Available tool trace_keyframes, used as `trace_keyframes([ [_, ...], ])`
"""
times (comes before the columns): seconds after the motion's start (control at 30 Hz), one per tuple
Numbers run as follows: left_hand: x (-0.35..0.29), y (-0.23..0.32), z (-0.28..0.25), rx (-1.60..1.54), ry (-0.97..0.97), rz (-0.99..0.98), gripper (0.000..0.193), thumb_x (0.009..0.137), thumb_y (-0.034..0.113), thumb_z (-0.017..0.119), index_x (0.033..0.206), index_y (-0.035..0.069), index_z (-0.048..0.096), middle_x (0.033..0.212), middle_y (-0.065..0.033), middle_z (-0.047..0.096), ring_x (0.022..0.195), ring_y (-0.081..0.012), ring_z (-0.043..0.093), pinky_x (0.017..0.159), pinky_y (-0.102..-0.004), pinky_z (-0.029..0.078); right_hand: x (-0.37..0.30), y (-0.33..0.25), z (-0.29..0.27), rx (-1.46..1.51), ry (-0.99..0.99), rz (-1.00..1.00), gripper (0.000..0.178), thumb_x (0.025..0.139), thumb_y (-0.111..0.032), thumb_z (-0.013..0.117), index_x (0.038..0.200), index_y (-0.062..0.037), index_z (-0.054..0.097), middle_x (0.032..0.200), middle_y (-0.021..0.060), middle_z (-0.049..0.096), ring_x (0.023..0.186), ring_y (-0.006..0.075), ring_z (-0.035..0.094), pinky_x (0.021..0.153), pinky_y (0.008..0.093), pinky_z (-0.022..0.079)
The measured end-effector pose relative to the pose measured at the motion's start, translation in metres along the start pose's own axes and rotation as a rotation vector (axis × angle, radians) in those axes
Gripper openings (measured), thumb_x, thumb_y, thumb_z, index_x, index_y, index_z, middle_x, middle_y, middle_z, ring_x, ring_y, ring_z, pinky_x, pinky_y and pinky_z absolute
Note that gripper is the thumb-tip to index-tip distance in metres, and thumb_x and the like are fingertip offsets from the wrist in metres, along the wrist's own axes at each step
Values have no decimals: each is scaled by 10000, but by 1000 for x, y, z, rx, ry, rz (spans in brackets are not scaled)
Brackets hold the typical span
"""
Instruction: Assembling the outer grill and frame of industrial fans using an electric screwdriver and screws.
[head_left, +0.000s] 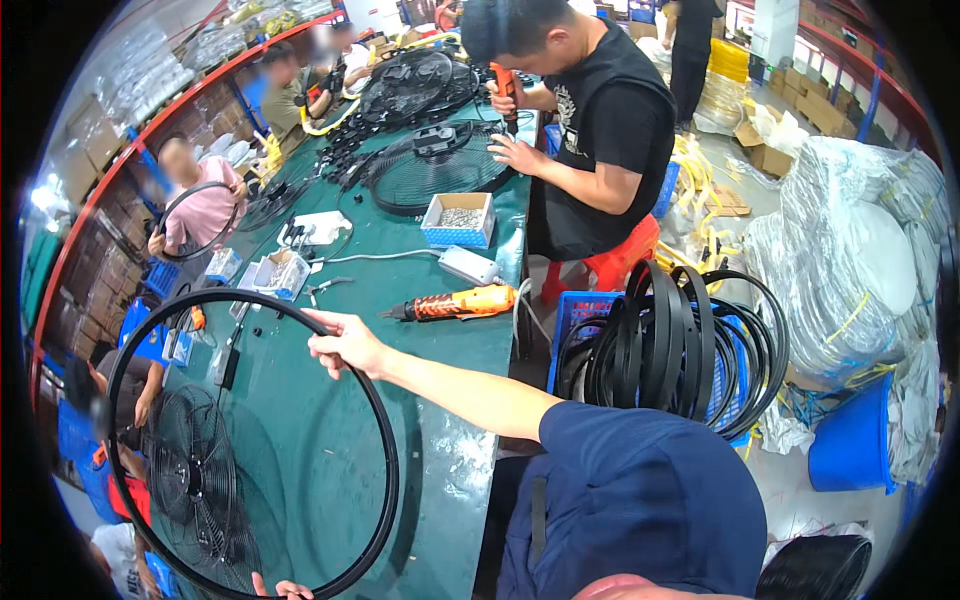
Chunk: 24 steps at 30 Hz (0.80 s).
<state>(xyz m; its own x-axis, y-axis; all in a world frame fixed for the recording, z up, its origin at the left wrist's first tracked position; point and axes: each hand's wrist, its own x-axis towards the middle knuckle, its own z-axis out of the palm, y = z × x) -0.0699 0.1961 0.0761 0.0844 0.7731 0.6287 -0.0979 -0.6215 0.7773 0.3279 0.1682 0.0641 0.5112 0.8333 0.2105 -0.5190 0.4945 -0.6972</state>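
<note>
Black hoop (393, 470) raised above green bench (445, 450); right hand (350, 345) pinching upper rim, left hand (288, 589), mostly cropped, gripping lower rim. Light, opposed grips best, guarding against twist or knocking wire fan grille (193, 478).

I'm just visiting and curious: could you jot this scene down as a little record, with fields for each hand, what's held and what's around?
Right hand: fingers closed on a black hoop
Left hand: at the hoop's lower edge, mostly cut off by the picture
Seen through hoop: black wire fan guard
On green table: orange power driver, box of small metal parts
Beside table: blue crate with more black rings
Nearby: co-worker in black, gripping another orange driver
</note>
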Motion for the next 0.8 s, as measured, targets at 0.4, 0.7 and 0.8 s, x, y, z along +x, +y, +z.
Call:
trace_keyframes([
  [0.4, 3, -5, -28, -399, 164, -188, 749, 729, 70, 566, 1430, 74, 300, 1263, -226, 504, 672, -161, 553, 449, -205, 427, 1, -11, 2, -215, -69, -65, 522, 900, -115, 547, 1381, -41, 359, 933, 158, 619, 521, 89, 450, 369, 225, 366],
  [0.7, 3, 4, -12, -440, 89, -306, 967, 617, -161, 448, 1482, 138, 134, 1358, -163, 403, 664, -177, 576, 405, -196, 412, -2, 6, 3, 60, -129, -118, 447, 943, -102, 479, 1375, -59, 376, 927, 107, 576, 604, 143, 533, 494, 275, 482],
  [0.8, 4, 5, -19, -445, 111, -259, 983, 563, -153, 405, 1477, 113, 157, 1355, -177, 408, 594, -155, 542, 371, -186, 371, -5, -4, 4, 37, -224, -67, 485, 915, -119, 465, 1379, -52, 340, 920, 136, 560, 703, 184, 554, 506, 272, 488],
])
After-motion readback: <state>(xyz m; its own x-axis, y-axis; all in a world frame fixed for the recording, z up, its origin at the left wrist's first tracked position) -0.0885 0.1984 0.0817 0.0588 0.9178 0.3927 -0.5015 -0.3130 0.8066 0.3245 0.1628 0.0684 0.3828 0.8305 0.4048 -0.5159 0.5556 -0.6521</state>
